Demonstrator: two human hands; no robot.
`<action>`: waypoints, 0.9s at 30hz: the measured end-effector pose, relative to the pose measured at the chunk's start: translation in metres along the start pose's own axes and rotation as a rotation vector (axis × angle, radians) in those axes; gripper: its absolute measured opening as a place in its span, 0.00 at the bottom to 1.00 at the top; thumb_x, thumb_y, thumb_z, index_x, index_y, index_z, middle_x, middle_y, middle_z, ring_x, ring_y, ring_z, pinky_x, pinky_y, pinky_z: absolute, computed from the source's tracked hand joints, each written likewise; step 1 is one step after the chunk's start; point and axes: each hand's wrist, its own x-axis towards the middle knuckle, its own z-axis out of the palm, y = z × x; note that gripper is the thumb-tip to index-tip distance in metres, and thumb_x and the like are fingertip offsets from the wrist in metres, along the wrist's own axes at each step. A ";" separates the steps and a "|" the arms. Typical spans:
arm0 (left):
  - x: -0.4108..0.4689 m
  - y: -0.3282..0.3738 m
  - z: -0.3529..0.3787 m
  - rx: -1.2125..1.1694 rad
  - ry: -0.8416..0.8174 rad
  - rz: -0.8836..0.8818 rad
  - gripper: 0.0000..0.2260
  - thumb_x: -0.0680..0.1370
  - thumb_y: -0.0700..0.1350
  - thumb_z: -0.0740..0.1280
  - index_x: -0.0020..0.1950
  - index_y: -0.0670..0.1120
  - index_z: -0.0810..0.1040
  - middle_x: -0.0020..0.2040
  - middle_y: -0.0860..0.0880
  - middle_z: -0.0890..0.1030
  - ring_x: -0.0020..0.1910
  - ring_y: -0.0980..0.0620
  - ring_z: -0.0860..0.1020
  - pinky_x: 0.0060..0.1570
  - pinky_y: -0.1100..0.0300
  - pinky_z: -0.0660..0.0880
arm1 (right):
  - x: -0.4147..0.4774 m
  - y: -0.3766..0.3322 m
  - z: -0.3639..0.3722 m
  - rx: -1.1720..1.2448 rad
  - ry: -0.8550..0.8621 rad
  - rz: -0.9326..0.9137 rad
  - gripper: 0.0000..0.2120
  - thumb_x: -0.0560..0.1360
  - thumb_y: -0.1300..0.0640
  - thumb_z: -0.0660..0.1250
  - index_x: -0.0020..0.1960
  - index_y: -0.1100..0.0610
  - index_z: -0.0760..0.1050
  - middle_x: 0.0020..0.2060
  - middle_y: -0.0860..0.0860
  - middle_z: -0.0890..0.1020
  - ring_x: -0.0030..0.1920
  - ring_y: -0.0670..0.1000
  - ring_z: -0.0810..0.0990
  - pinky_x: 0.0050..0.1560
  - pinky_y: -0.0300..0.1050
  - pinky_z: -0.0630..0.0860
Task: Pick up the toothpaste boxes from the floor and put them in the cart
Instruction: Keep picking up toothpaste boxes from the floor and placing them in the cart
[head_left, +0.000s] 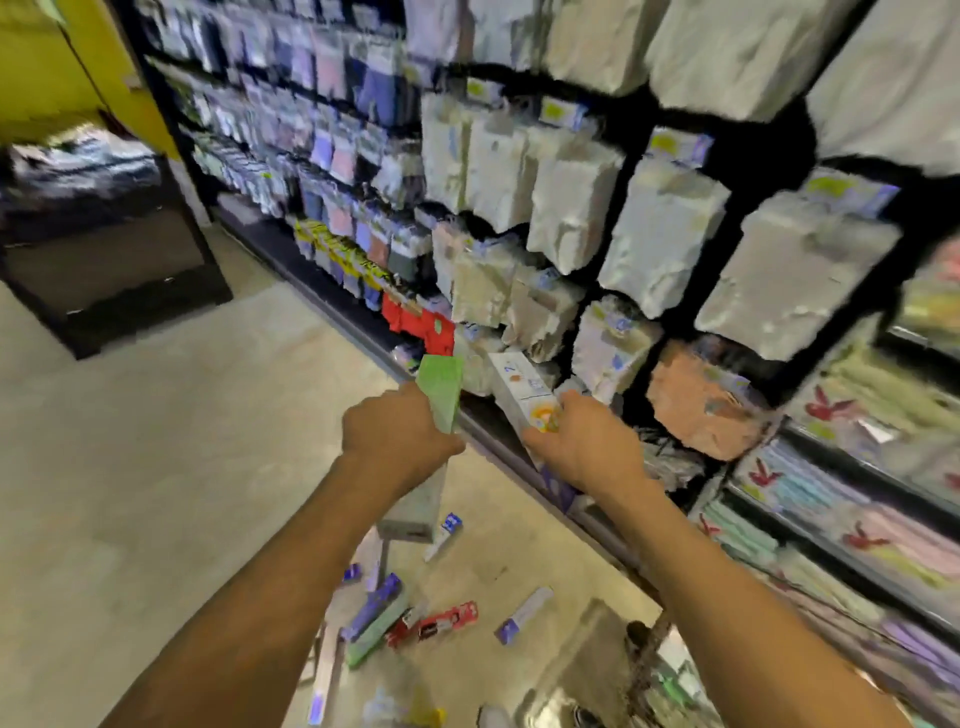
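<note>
My left hand (397, 435) grips a long green toothpaste box (440, 391) held upright, its lower end showing below my wrist. A white box with an orange mark (522, 387) is held by my right hand (582, 446), raised in front of the shelf. Several more toothpaste boxes lie scattered on the floor below my arms: a purple one (375, 605), a green one (374, 636), a red one (447, 621) and a white and purple one (522, 616). No cart is plainly visible; a blurred metallic shape (576, 670) sits at the bottom right.
A tall dark shelf unit (675, 124) with hanging packaged goods runs along the right. Folded packs fill the low shelves (841, 499) at far right. A dark display stand (104, 249) stands at the left. Beige floor (182, 441) stretches between them.
</note>
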 end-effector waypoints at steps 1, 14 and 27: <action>-0.001 0.015 -0.005 0.004 0.012 0.057 0.26 0.69 0.68 0.68 0.50 0.47 0.68 0.44 0.48 0.77 0.43 0.44 0.78 0.39 0.56 0.71 | -0.009 0.015 -0.012 -0.004 0.035 0.046 0.25 0.71 0.34 0.67 0.54 0.54 0.71 0.47 0.53 0.79 0.44 0.56 0.78 0.34 0.46 0.66; -0.111 0.256 0.034 0.059 -0.158 0.764 0.34 0.68 0.75 0.65 0.55 0.45 0.71 0.45 0.47 0.76 0.44 0.45 0.77 0.38 0.55 0.72 | -0.254 0.251 -0.088 0.076 0.340 0.763 0.26 0.69 0.30 0.67 0.55 0.50 0.74 0.42 0.48 0.81 0.40 0.54 0.79 0.31 0.45 0.69; -0.221 0.454 0.127 0.096 -0.262 0.819 0.37 0.64 0.73 0.64 0.59 0.47 0.70 0.50 0.47 0.79 0.47 0.44 0.80 0.47 0.49 0.80 | -0.364 0.466 -0.084 0.104 0.377 1.011 0.27 0.71 0.31 0.67 0.52 0.54 0.71 0.43 0.50 0.77 0.41 0.56 0.76 0.37 0.48 0.73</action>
